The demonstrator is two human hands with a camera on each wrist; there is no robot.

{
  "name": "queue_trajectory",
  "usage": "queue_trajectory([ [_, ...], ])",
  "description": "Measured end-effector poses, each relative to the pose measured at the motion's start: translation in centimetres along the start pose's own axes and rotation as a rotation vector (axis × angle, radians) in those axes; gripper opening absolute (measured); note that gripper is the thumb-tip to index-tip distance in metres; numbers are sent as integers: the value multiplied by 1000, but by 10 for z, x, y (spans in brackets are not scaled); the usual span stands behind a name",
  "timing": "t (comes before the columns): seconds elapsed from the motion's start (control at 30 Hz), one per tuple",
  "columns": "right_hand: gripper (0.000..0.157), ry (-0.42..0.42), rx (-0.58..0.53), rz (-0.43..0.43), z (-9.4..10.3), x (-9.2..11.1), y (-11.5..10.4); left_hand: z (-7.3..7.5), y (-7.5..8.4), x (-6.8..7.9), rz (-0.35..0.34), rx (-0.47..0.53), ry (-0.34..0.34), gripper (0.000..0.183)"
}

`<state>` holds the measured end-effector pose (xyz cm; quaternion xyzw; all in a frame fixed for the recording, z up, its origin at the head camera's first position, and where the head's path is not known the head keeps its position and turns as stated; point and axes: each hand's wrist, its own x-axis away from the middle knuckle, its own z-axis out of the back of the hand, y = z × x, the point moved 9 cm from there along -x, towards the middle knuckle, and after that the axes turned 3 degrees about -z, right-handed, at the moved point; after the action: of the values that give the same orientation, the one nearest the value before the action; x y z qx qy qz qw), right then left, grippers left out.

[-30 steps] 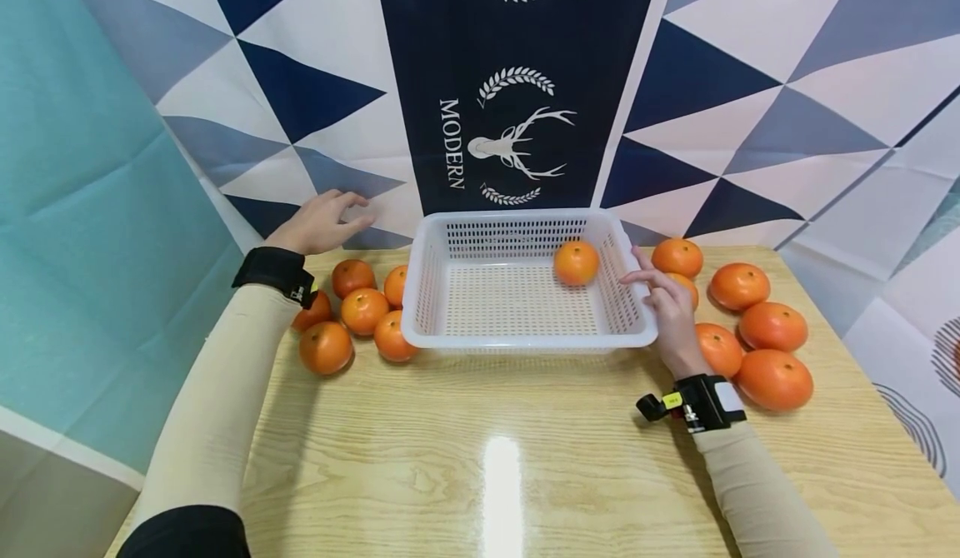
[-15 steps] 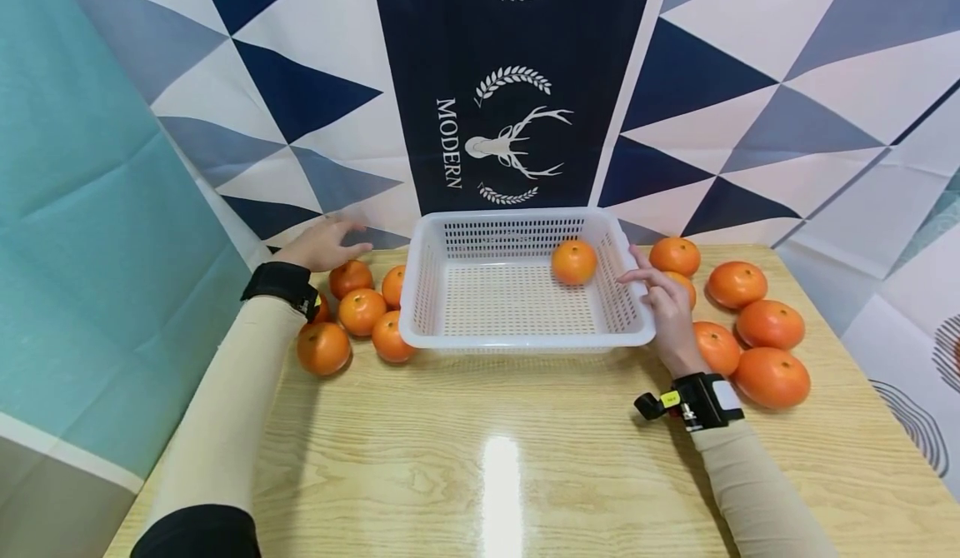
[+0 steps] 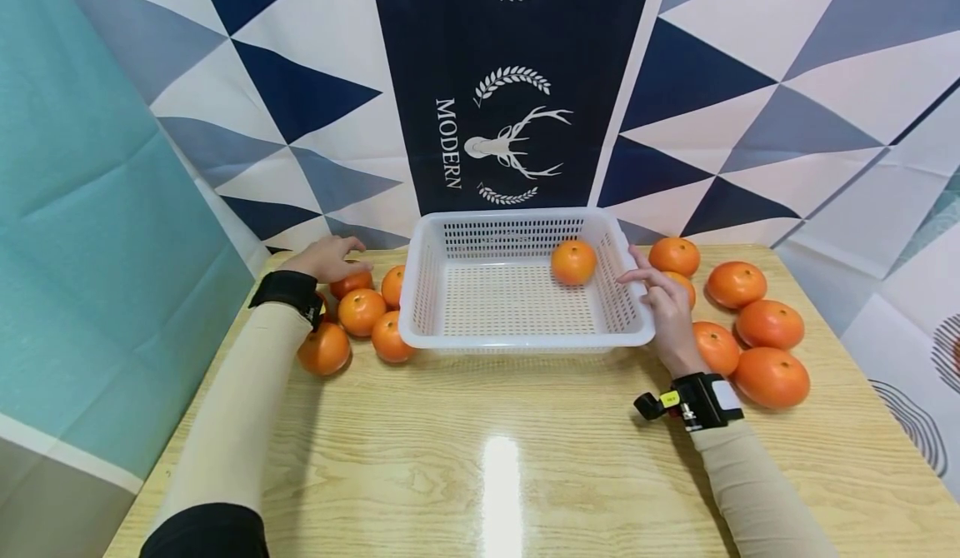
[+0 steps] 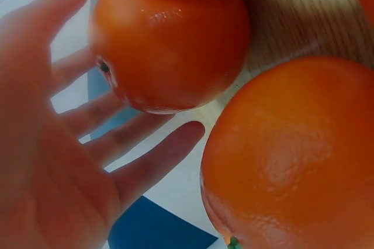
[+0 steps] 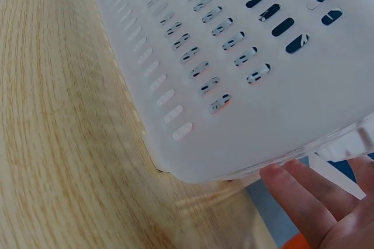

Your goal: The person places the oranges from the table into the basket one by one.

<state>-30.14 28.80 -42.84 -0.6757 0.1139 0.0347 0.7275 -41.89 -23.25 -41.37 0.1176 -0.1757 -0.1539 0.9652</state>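
My left hand is at the back left, over the farthest orange of the left group. In the left wrist view its fingers are spread along one side of that orange, with the thumb above. A second orange lies close by its fingertips. My right hand holds the right rim of the white plastic basket, with one digit over the rim. In the right wrist view, fingertips touch the basket's outer side. One orange lies inside the basket, near its right end.
Several oranges crowd the table left of the basket. Several more, larger-looking ones, lie right of it beside my right wrist. Patterned cloth rises right behind the basket. A teal sheet borders the wooden table on the left.
My left hand has come down from in front of the cloth to the far left orange. The right hand and the basket stay where they were.
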Motion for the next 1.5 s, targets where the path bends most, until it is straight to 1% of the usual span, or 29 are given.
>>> queue_trajectory([
  [0.2, 43, 2, -1, -2, 0, 0, -1, -5, -3, -5, 16, 41, -48, 60],
  [0.4, 42, 14, 6, 11, 0, 0, -1, -5, -1, -4, 3, 36, -38, 49],
  [0.57, 43, 11, 2, 13, 0, 0, -2, -5, 1, -2, 14, 41, -40, 49],
  [0.87, 43, 12, 4, 20, 0, 0, -3, -5, -3, -4, 11, 62, -32, 49],
  [1.13, 43, 12, 6, 22, -1, 0, -3, 4, 4, 1, -18, 50, 1, 49],
  [1.37, 42, 4, -4, 18, -1, 0, -2, 16, 10, 1, -49, 7, 39, 49],
  [1.5, 42, 0, 0, 12, 0, 0, -1, 24, 14, 3, -51, -9, 70, 49],
])
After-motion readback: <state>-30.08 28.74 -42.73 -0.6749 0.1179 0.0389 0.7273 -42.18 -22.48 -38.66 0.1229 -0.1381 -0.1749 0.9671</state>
